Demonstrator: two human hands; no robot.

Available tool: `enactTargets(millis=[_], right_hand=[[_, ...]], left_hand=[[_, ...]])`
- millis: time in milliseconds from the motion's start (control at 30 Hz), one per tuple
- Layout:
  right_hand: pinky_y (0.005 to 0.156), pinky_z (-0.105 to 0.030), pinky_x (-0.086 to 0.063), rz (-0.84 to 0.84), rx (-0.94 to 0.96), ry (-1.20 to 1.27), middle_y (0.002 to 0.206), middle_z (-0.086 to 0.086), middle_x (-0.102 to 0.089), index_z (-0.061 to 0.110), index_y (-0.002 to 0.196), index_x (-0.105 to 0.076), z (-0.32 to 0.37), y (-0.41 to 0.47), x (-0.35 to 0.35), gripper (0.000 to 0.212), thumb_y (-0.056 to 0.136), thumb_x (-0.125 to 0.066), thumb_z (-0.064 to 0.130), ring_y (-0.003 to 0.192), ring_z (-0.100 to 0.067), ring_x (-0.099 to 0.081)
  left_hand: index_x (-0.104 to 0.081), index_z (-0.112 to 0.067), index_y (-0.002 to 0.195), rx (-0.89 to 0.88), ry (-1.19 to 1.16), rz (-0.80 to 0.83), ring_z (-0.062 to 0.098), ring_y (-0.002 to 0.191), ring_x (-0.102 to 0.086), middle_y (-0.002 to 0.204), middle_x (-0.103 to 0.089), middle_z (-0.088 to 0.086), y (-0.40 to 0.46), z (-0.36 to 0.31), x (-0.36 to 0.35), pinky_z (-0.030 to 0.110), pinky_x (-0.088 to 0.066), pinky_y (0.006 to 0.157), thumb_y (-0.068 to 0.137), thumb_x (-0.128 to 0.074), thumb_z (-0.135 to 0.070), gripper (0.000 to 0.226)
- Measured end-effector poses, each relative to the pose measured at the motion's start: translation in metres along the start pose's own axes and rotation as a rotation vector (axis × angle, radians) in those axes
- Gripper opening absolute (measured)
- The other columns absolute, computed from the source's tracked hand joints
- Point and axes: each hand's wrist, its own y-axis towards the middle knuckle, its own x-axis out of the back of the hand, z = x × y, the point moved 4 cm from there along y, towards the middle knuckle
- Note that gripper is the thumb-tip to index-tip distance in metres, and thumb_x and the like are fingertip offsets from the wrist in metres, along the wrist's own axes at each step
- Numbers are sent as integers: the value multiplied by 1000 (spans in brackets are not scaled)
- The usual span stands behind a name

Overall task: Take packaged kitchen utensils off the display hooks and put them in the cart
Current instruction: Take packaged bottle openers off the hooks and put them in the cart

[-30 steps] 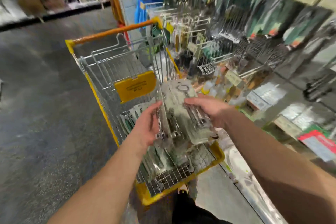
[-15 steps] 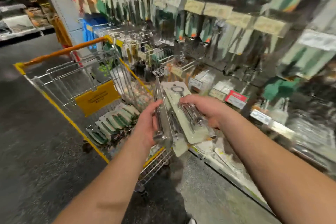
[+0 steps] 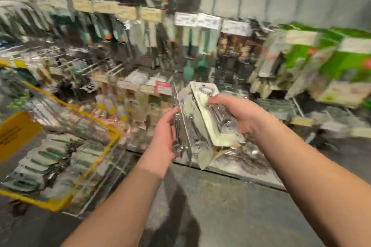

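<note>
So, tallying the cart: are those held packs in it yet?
Out. Both hands hold the packs right of the cart.

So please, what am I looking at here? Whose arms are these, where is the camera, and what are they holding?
There is no machine here. A person wears a camera on the head, looking forward and down, so you see that person's own arms. The left hand and the right hand hold a bunch of packaged utensils, shiny metal tools on pale cards. The yellow-edged wire cart stands at the left, with similar packs inside. Behind hangs the store's display wall, blurred by motion.
</note>
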Motion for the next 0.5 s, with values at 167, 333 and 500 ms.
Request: enactTargets(millis=[167,333,500], right_hand=[[95,-39,-44,-235,-13,-32,118,2,-56,24,86,-52,-48,-91,132,17,91,-65,33,97,-12,-58],[81,-37,-24,-364,-38,-11,119,1,-53,19,104,-51,-89,-165,240,26,91,-65,35,88,-14,-54],[74,-32,-41,-534,-71,70,95,-2,-61,19,89,-65,-112,-218,328,24,80,-73,40,80,-18,-55]], left_hand=[[-71,-13,121,101,56,121,40,111,-68,122,-71,16,-25,95,-118,62,-49,98,67,-81,-50,67],[-70,-12,122,177,80,257,37,100,-72,115,-73,16,-63,166,-232,59,-53,95,83,-71,-46,51],[-70,-12,122,205,135,401,35,98,-72,118,-73,14,-81,211,-327,57,-53,96,85,-69,-44,49]])
